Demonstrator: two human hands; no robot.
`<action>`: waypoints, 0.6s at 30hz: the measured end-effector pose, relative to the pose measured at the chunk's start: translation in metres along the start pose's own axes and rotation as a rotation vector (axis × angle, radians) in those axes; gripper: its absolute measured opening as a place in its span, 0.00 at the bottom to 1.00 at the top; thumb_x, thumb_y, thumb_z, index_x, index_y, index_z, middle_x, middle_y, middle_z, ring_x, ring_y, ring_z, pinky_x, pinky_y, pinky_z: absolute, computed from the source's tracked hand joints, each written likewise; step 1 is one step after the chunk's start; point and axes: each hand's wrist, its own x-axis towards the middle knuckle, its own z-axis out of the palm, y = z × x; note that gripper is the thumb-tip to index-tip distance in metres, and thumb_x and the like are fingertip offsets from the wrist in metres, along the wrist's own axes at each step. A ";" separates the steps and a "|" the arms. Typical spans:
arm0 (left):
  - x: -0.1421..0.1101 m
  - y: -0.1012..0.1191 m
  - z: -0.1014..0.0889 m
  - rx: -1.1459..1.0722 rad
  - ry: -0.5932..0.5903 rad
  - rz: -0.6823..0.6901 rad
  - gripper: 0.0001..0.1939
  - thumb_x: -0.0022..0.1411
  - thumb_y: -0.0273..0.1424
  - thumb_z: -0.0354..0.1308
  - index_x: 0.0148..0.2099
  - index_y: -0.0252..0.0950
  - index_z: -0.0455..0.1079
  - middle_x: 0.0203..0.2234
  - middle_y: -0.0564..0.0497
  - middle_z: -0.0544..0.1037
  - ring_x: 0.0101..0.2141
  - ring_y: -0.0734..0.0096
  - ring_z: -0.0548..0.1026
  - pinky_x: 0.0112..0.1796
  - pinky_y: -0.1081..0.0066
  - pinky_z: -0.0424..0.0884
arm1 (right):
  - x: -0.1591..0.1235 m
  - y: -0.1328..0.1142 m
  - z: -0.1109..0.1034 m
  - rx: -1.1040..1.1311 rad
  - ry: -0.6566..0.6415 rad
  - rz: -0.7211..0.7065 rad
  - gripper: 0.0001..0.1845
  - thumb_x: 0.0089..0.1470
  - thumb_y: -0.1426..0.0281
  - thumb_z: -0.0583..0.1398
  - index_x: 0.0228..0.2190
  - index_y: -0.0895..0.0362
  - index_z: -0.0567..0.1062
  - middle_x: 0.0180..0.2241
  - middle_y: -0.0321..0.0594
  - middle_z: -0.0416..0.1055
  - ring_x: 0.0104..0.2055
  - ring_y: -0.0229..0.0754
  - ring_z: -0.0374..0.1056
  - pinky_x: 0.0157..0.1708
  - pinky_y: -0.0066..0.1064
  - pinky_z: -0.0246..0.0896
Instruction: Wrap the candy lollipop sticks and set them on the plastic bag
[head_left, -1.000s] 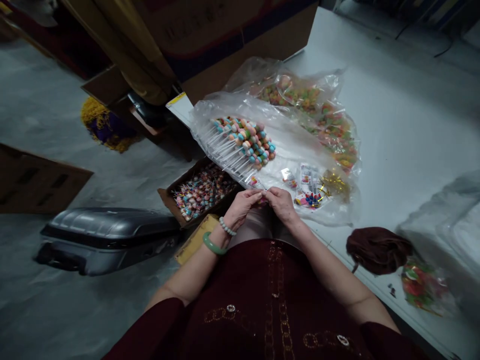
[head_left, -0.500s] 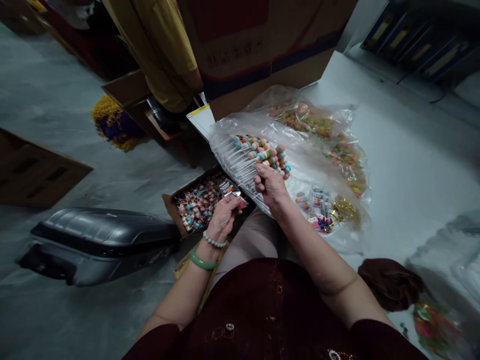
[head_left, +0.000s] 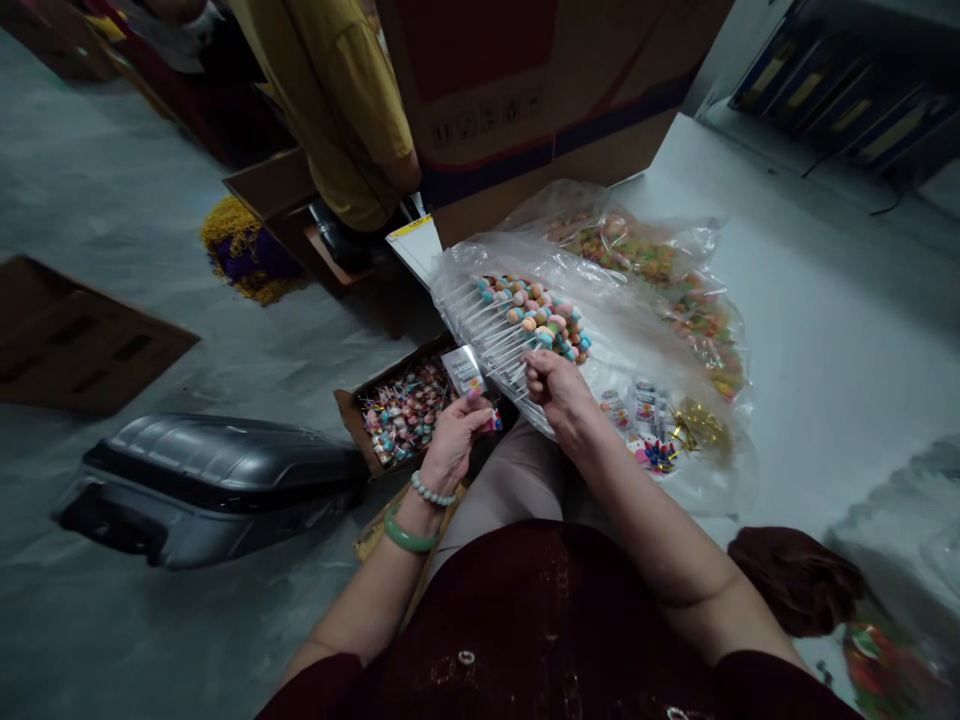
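Observation:
My left hand [head_left: 452, 437] pinches a small printed wrapper [head_left: 465, 371]; its silvery clear part sticks up past the fingers, and a pink and blue bit shows by the fingertips. My right hand [head_left: 561, 392] is closed, with thumb and forefinger at the white stick of a candy skewer at the near edge of the pile. That pile of candy skewers [head_left: 531, 305], pastel beads on white sticks, lies on a clear plastic sheet [head_left: 600, 380]. Right of my right hand lie several printed wrappers [head_left: 645, 405], blue and red small pieces [head_left: 660, 456] and gold twist ties [head_left: 701, 425].
An open carton [head_left: 352, 425] of small wrapped candies stands left of the table [head_left: 825, 330]. Beyond are a bag of colourful candies [head_left: 637, 250], a large carton [head_left: 525, 130] and a person in a yellow top [head_left: 337, 110]. A grey suitcase [head_left: 225, 470] lies left; a brown cloth [head_left: 795, 580] lies right.
My hands, together a second ago, have parted. The left has moved left with the wrapper; the right has reached forward to the skewer sticks. The view has shifted too.

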 end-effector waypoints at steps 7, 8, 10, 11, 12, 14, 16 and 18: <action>-0.018 -0.020 0.032 -0.042 -0.108 -0.054 0.12 0.41 0.27 0.70 0.28 0.32 0.70 0.21 0.56 0.73 0.23 0.79 0.70 0.31 0.74 0.68 | -0.068 0.051 -0.065 -0.440 0.028 -0.321 0.11 0.45 0.63 0.61 0.20 0.56 0.68 0.22 0.32 0.61 0.27 0.36 0.56 0.30 0.28 0.52; -0.022 -0.026 0.041 -0.059 -0.129 -0.061 0.13 0.40 0.26 0.69 0.29 0.32 0.70 0.22 0.55 0.73 0.24 0.79 0.70 0.31 0.74 0.68 | -0.074 0.056 -0.069 -0.459 0.041 -0.364 0.11 0.45 0.62 0.61 0.21 0.56 0.68 0.25 0.33 0.64 0.31 0.38 0.59 0.33 0.29 0.54; -0.029 -0.038 0.057 -0.089 -0.141 -0.055 0.13 0.39 0.25 0.69 0.30 0.32 0.70 0.24 0.55 0.75 0.25 0.79 0.71 0.32 0.74 0.68 | -0.081 0.065 -0.076 -0.461 0.031 -0.421 0.10 0.47 0.62 0.60 0.23 0.55 0.70 0.29 0.35 0.68 0.35 0.40 0.63 0.38 0.31 0.57; -0.033 -0.043 0.064 -0.090 -0.132 -0.041 0.14 0.38 0.24 0.69 0.30 0.32 0.70 0.24 0.55 0.75 0.25 0.79 0.71 0.32 0.75 0.67 | -0.084 0.069 -0.078 -0.457 0.019 -0.432 0.10 0.48 0.61 0.59 0.24 0.55 0.70 0.29 0.35 0.69 0.35 0.41 0.63 0.38 0.31 0.57; -0.036 -0.048 0.071 -0.079 -0.120 -0.027 0.14 0.37 0.24 0.69 0.30 0.32 0.70 0.23 0.56 0.74 0.25 0.80 0.70 0.31 0.75 0.67 | -0.087 0.071 -0.081 -0.457 0.017 -0.437 0.10 0.49 0.61 0.58 0.24 0.55 0.70 0.28 0.34 0.68 0.34 0.40 0.63 0.37 0.31 0.57; -0.043 -0.055 0.080 -0.030 -0.113 -0.011 0.14 0.36 0.25 0.70 0.27 0.32 0.70 0.21 0.57 0.72 0.23 0.81 0.68 0.29 0.76 0.64 | -0.094 0.073 -0.087 -0.475 0.054 -0.451 0.11 0.49 0.61 0.57 0.22 0.54 0.67 0.23 0.33 0.65 0.30 0.39 0.60 0.34 0.30 0.56; -0.049 -0.058 0.085 0.027 -0.159 -0.038 0.13 0.39 0.29 0.71 0.26 0.32 0.70 0.19 0.56 0.71 0.22 0.80 0.67 0.28 0.76 0.64 | -0.101 0.073 -0.096 -0.499 0.121 -0.474 0.13 0.49 0.61 0.57 0.19 0.54 0.65 0.20 0.32 0.62 0.27 0.38 0.57 0.31 0.30 0.53; -0.056 -0.059 0.087 0.083 -0.242 -0.091 0.15 0.42 0.35 0.71 0.27 0.32 0.72 0.21 0.54 0.74 0.24 0.78 0.69 0.29 0.74 0.65 | -0.109 0.072 -0.109 -0.514 0.161 -0.488 0.14 0.48 0.62 0.57 0.18 0.54 0.63 0.19 0.31 0.59 0.26 0.38 0.55 0.29 0.30 0.51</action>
